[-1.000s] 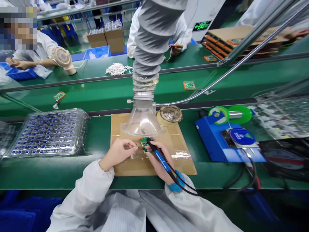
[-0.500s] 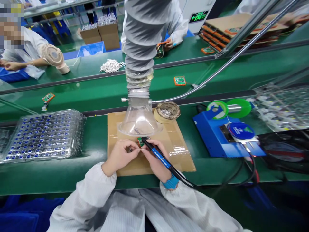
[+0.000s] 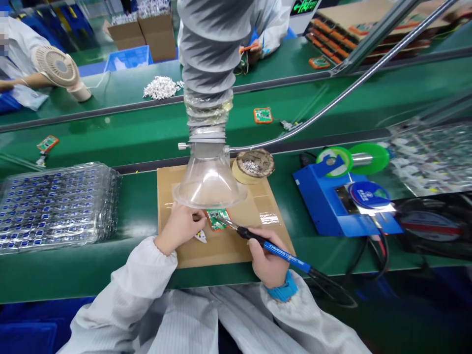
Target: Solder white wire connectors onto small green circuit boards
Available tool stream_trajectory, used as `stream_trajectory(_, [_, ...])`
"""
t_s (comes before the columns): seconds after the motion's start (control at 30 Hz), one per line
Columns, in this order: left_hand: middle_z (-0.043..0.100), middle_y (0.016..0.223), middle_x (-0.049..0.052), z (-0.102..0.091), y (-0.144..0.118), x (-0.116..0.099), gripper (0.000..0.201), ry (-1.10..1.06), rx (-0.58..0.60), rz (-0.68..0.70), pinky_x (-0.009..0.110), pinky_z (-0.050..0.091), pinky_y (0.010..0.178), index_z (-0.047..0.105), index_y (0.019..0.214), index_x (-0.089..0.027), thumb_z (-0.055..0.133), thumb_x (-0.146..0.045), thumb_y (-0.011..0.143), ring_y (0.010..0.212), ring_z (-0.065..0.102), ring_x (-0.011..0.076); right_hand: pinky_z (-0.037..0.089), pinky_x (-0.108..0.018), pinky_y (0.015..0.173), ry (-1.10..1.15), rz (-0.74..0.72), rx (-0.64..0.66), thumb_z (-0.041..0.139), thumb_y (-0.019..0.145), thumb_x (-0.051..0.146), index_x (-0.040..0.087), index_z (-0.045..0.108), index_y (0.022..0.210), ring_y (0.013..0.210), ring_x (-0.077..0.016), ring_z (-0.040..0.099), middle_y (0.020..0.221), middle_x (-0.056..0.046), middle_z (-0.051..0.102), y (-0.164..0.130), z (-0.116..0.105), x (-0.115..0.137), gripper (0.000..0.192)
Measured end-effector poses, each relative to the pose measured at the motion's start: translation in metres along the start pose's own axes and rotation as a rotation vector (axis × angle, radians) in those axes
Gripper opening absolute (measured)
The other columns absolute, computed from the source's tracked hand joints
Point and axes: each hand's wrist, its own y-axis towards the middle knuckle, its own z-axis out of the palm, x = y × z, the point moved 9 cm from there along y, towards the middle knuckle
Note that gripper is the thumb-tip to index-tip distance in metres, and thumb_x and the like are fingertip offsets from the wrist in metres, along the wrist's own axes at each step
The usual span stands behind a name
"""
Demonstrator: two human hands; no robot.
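Observation:
My right hand [image 3: 270, 258] is closed around a soldering iron [image 3: 285, 254] with a blue handle. Its metal tip reaches left onto a green circuit board [image 3: 217, 220] with an orange rim, lying on a cardboard sheet [image 3: 228, 253]. Whether the tip touches the board I cannot tell. At the board's left edge my left hand [image 3: 180, 227] has its fingers pinched together; what is between them is hidden. Just below these fingertips shows a small white part [image 3: 201, 236]. Over the board hangs a clear extraction hood [image 3: 210, 184].
A tub of metallic bits [image 3: 253, 166] stands behind the cardboard. To the right is a blue solder stand [image 3: 320, 206] with a green-sided reel [image 3: 341, 161]. Stacked clear trays [image 3: 61, 206] lie left. Other boards [image 3: 263, 115] rest on the green belt; a co-worker sits across.
My right hand has moved right, away from my left, and the iron's tip now points at the board. More of the board and the white part show. The view has shifted slightly.

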Motion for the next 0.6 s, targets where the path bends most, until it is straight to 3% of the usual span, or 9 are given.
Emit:
stream_trajectory(0.27, [0.071, 0.071, 0.002, 0.001, 0.001, 0.002, 0.014, -0.037, -0.007, 0.013, 0.033, 0.053, 0.082, 0.069, 0.066, -0.019, 0.064, -0.012, 0.077, 0.077, 0.066, 0.0189, 0.06, -0.031, 0.071, -0.021, -0.033, 0.098, 0.069, 0.089, 0.021, 0.024, 0.071, 0.099, 0.081, -0.0207, 0.076, 0.09, -0.005, 0.078, 0.006, 0.016, 0.008, 0.011])
stream_trajectory(0.6, [0.072, 0.075, 0.002, 0.0, 0.001, 0.0, 0.014, -0.079, -0.011, 0.038, 0.034, 0.053, 0.083, 0.066, 0.067, -0.019, 0.063, -0.011, 0.077, 0.079, 0.066, 0.019, 0.059, -0.033, 0.066, -0.067, -0.074, 0.089, 0.069, 0.087, 0.023, 0.024, 0.069, 0.092, 0.073, -0.0204, 0.074, 0.081, -0.003, 0.074, 0.01, 0.019, 0.02, 0.006])
